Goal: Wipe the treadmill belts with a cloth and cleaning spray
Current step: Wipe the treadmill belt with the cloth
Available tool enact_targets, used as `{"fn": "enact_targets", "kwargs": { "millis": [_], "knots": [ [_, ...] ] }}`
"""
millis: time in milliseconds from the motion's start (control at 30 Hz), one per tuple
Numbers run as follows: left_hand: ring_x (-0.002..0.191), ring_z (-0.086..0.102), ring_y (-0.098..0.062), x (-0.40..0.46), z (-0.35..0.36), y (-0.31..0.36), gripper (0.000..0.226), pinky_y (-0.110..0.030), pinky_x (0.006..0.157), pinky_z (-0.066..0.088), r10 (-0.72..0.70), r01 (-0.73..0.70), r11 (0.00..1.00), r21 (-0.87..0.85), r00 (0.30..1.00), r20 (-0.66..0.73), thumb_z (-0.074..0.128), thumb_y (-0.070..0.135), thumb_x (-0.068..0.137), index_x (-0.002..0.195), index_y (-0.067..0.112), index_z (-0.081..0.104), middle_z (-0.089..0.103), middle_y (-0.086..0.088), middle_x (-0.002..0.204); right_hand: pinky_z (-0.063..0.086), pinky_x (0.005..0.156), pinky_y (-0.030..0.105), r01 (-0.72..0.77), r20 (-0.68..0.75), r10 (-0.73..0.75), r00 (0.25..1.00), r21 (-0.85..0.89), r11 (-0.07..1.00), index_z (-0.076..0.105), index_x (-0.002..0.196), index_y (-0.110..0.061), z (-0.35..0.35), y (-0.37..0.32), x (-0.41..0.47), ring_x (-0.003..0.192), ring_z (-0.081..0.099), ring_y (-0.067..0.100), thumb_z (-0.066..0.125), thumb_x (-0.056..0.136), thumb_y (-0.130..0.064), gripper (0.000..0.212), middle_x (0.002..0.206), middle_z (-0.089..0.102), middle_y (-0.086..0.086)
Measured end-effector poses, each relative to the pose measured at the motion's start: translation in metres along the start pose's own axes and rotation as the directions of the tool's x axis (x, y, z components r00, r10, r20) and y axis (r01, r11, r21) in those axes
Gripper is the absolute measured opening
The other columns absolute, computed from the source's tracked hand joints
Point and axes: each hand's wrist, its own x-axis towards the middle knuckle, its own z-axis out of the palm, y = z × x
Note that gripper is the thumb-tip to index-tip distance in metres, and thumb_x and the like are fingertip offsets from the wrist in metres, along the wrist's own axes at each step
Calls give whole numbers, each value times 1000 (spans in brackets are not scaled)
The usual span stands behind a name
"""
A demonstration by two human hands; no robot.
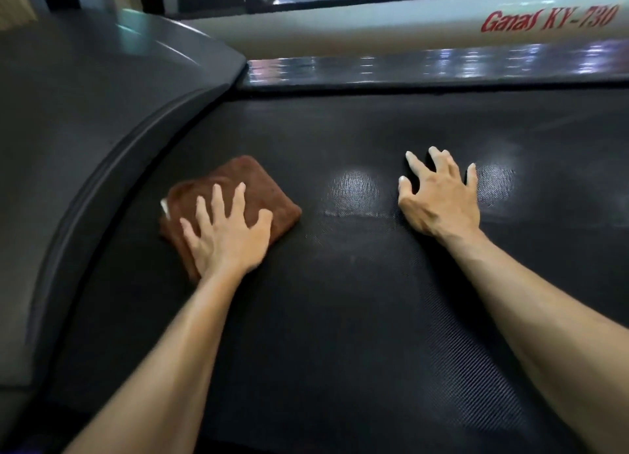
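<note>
The left hand (226,239) presses the brown cloth (238,194) (fingers spread) onto the belt (340,317); right hand (439,198) braces, fingers apart.

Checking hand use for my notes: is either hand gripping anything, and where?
Nothing is gripped. The left hand presses flat on the brown cloth's near half; the right hand rests on the belt.

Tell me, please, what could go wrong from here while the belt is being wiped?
1. The left hand presses the folded cloth close to the grey motor cover; a wide stroke may catch fingers at the cover's edge.
2. The right hand braces on spread fingertips on the belt; if the belt slips, the person could lose balance.
3. Shiny patches beside the right hand may be wet and slippery.
</note>
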Motion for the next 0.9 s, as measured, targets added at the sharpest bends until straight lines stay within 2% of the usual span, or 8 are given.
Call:
{"fn": "enact_targets", "kwargs": {
  "millis": [100,267,400,567,700,800,900],
  "knots": [
    [157,-14,-22,-25,5,9,70,-54,123,-10,20,-21,1000,23,999,27,25,67,99,160,45,0,-11,6,171,-2,128,56,6,-2,-6,1000,-11,1000,32,161,-35,-1,-2,0,160,8,22,34,103,-49,60,171,19,8],
    [157,-9,-19,29,1,7,67,-55,125,-6,137,-139,989,47,989,55,28,67,99,160,48,9,-7,11,171,-5,127,55,3,23,-2,1000,-24,1000,30,161,-36,-1,-2,0,160,5,21,33,103,-49,60,172,16,7],
    [158,-7,-18,57,-7,3,69,-53,126,-4,101,-102,995,10,994,47,30,69,98,160,47,12,-4,10,171,-5,127,56,0,27,0,1000,-26,1000,30,161,-37,-3,-3,2,160,5,22,33,103,-49,60,172,17,8],
    [157,-11,-21,-7,0,-7,69,-53,125,-8,85,-87,995,43,996,34,27,68,98,160,48,4,-9,9,171,-4,127,56,12,22,-11,1000,-22,1000,31,161,-38,-2,-4,1,160,6,22,32,103,-48,59,171,18,9],
    [157,-13,-24,-7,1,17,68,-57,123,-11,213,-221,972,83,973,95,27,67,99,159,50,1,-11,10,171,-4,127,56,11,27,-11,1000,-23,1000,30,161,-39,-1,-3,2,160,5,22,31,103,-49,59,172,17,8],
    [158,-9,-22,41,2,43,65,-58,123,-9,375,-384,921,71,921,106,28,67,99,158,53,6,-7,12,171,-4,127,55,9,27,-9,1000,-21,1000,30,161,-39,-1,-2,3,160,6,21,31,103,-49,59,172,17,8],
    [158,-4,-22,99,1,67,65,-60,123,-6,423,-431,900,61,899,111,28,69,98,158,52,10,-4,12,171,-5,128,53,8,35,-7,999,-23,1000,29,161,-40,0,0,3,160,5,19,31,104,-50,58,172,16,6]
  ]
}}
